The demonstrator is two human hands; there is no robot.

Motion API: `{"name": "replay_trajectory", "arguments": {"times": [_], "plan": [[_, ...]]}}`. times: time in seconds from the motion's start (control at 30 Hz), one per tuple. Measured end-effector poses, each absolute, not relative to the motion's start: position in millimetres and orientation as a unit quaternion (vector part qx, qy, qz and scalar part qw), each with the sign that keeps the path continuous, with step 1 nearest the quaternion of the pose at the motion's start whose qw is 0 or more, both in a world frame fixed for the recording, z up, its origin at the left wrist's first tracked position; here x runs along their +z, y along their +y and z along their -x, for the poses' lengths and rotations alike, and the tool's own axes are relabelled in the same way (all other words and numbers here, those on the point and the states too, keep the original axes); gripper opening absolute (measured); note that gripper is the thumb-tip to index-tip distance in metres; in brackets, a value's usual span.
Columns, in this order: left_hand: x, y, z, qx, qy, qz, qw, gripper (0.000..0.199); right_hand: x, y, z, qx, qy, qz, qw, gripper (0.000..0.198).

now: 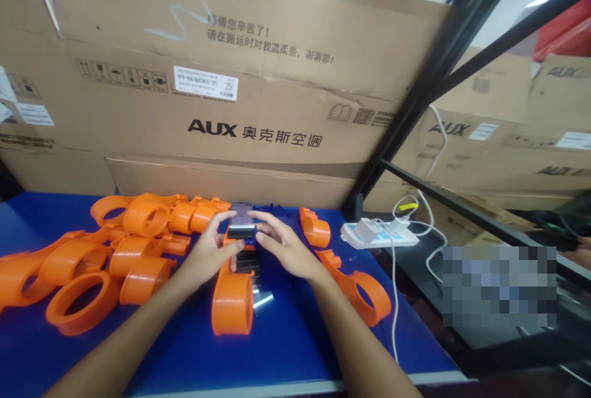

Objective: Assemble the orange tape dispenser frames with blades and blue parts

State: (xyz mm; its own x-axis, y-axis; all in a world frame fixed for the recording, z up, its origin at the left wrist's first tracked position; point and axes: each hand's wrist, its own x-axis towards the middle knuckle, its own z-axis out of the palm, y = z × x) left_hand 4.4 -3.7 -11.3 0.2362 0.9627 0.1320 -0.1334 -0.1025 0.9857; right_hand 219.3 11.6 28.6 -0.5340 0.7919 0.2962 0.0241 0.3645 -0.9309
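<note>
Both hands meet over dark grey block [242,220] at centre of blue desk [286,342]: left hand [210,250] and right hand [286,247] clamped on block's sides, fingertips touching it. Block sits on upper end of orange plastic housing [232,299]. Heap of like orange housings [115,250] left of block; white power strip [379,235] right of it; AUX cardboard carton [231,96] behind.

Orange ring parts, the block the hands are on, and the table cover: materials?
Orange ring parts: likely moulded plastic, uniform colour, soft sheen, thick walls. Dark block between the left hand and right hand: glossy grey top, possibly metal or plastic; unclear. Table cover: smooth blue sheet, slight gloss, probably vinyl or rubber mat.
</note>
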Motion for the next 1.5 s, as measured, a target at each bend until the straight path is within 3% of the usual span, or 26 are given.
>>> {"name": "replay_trajectory", "arguments": {"times": [0.13,0.33,0.6,0.93,1.17,1.5], "plan": [[-9,-5,-4,0.487,0.363,-0.546,0.577,0.081,30,10,-216,0.552,-0.705,0.245,0.373,0.051],[-4,-18,-9,0.456,0.311,-0.508,0.661,0.111,28,8,-212,0.624,-0.644,0.222,0.384,0.056],[-5,-16,-14,0.486,0.248,-0.432,0.718,0.076,20,8,-202,0.591,-0.597,0.272,0.469,0.045],[-16,-11,-15,0.483,0.337,-0.463,0.662,0.083,12,7,-191,0.535,-0.618,0.313,0.483,0.046],[-12,-10,-16,0.509,0.331,-0.459,0.649,0.068,10,9,-185,0.522,-0.595,0.323,0.519,0.047],[-7,-13,-17,0.506,0.345,-0.468,0.637,0.07,18,6,-193,0.519,-0.64,0.311,0.474,0.043]]}}
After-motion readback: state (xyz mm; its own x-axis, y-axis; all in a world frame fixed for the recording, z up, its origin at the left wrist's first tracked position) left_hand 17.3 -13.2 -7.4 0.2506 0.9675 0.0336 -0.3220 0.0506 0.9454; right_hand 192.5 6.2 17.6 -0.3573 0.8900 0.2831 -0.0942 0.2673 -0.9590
